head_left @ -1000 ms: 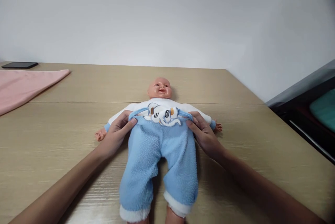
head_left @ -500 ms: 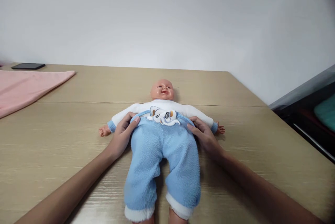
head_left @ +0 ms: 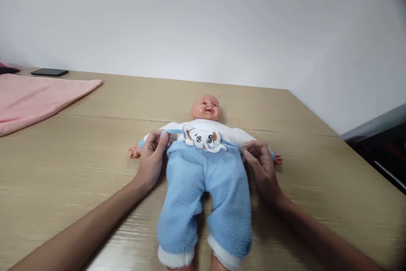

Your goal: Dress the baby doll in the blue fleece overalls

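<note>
A baby doll (head_left: 206, 108) lies on its back on the table, arms spread and legs toward me. It wears a white shirt (head_left: 230, 132) with an elephant face and blue trim, and blue fleece trousers (head_left: 187, 178) with white cuffs. My left hand (head_left: 152, 157) pinches the blue-trimmed shirt hem between thumb and fingers, holding it out at the doll's side. On the other side, my right hand (head_left: 261, 167) has its thumb and curled fingertips close together at the shirt's side edge. The fabric between those fingertips is hard to make out.
The wooden table (head_left: 111, 152) has a seam across it near the doll's neck. A pink cloth (head_left: 41, 97) lies at the left, with a flat black device (head_left: 50, 72) behind it. The wall (head_left: 190, 21) stands behind. A dark object (head_left: 380, 148) is beyond the right edge.
My left hand has lifted the shirt hem off the trousers' waist. My right hand has moved outward from the waist to the shirt's side. The whole view has shifted slightly.
</note>
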`<state>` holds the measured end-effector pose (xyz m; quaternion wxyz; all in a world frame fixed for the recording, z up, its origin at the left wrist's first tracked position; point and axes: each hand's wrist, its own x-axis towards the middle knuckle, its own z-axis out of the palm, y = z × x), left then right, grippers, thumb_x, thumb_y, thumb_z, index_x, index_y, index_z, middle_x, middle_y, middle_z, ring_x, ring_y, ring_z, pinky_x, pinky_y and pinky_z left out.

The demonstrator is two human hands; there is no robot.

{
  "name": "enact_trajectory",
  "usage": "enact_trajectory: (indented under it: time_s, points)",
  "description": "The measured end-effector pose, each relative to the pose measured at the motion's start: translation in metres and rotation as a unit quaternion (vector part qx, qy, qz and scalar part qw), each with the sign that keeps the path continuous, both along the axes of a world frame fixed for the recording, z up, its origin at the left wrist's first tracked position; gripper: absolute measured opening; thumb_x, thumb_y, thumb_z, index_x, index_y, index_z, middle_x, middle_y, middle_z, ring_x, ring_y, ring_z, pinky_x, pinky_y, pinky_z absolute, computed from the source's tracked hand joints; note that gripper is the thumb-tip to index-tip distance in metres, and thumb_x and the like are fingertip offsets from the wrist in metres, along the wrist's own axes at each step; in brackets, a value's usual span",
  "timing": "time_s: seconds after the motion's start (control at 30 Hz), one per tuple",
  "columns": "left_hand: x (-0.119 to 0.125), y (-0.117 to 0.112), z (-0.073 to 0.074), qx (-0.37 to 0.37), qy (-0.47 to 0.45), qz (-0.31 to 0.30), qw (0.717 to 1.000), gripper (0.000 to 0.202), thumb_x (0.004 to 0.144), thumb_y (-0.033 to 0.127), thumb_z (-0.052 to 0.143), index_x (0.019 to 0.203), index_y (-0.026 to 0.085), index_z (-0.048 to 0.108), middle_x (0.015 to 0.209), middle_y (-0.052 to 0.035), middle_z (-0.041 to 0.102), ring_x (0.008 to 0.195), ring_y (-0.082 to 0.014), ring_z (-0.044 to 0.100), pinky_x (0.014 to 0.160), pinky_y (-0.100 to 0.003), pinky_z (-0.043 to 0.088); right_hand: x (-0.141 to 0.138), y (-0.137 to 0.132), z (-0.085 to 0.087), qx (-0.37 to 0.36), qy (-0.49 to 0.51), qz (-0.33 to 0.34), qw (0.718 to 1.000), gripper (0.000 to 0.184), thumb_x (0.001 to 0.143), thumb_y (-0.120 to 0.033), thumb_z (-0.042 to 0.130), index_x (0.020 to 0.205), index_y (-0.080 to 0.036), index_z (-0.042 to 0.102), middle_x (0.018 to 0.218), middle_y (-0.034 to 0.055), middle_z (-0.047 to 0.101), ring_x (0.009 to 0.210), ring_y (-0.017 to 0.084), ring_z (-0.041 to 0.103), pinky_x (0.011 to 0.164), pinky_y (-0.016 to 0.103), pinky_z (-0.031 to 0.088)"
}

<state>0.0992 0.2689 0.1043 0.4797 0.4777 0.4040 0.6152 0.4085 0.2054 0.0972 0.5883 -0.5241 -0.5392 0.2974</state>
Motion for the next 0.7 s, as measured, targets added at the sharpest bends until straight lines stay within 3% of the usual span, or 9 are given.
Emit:
enact_trajectory:
  time_s: [0.23,0.43,0.53,0.63,0.7]
  points:
    - [-0.003,0.005,-0.002,-0.015,-0.04,-0.057,0.997,0.039,0.098,0.055,0.081,0.088,0.022,0.065,0.071,0.0056,0.045,0.064,-0.0133,0.034,0.061,-0.028,0.032,0.004,0.003,-0.004,-0.014,-0.036,-0.003,0.999,0.02,0.103,-0.045,0.072,0.111,-0.027,0.065,0.097,-0.0005,0.061,0.09,0.019,0.06,0.083,0.032,0.049]
    - [-0.001,0.002,0.0,0.014,0.02,-0.031,0.999,0.044,0.098,0.064,0.078,0.095,0.023,0.064,0.078,0.0045,0.051,0.072,-0.0154,0.043,0.071,-0.029,0.039,0.006,0.004,-0.004,0.035,-0.071,-0.026,0.997,0.019,0.104,-0.041,0.072,0.114,-0.028,0.063,0.103,0.0011,0.063,0.092,0.019,0.065,0.085,0.034,0.053]
    - [0.001,-0.002,0.001,0.019,0.061,-0.011,0.998,0.045,0.102,0.069,0.07,0.101,0.024,0.06,0.082,0.0042,0.053,0.076,-0.0169,0.046,0.075,-0.03,0.04,-0.001,0.017,0.026,0.103,-0.119,-0.032,0.987,0.014,0.105,-0.035,0.07,0.114,-0.027,0.062,0.106,0.0023,0.063,0.093,0.02,0.067,0.084,0.034,0.055]
    - [0.002,-0.005,0.001,0.025,0.073,-0.01,0.997,0.042,0.106,0.067,0.063,0.104,0.025,0.058,0.085,0.0038,0.054,0.079,-0.0176,0.047,0.077,-0.031,0.04,-0.026,0.043,0.08,0.158,-0.204,0.016,0.966,0.011,0.104,-0.028,0.069,0.113,-0.026,0.064,0.1,0.0023,0.07,0.09,0.019,0.07,0.083,0.032,0.057]
    - [0.002,-0.007,0.0,0.037,0.058,-0.02,0.997,0.038,0.108,0.063,0.064,0.102,0.026,0.057,0.085,0.0042,0.052,0.078,-0.0173,0.045,0.077,-0.031,0.039,-0.053,0.065,0.116,0.154,-0.27,0.091,0.946,0.006,0.105,-0.025,0.067,0.111,-0.024,0.067,0.106,0.0042,0.076,0.093,0.019,0.072,0.086,0.032,0.057]
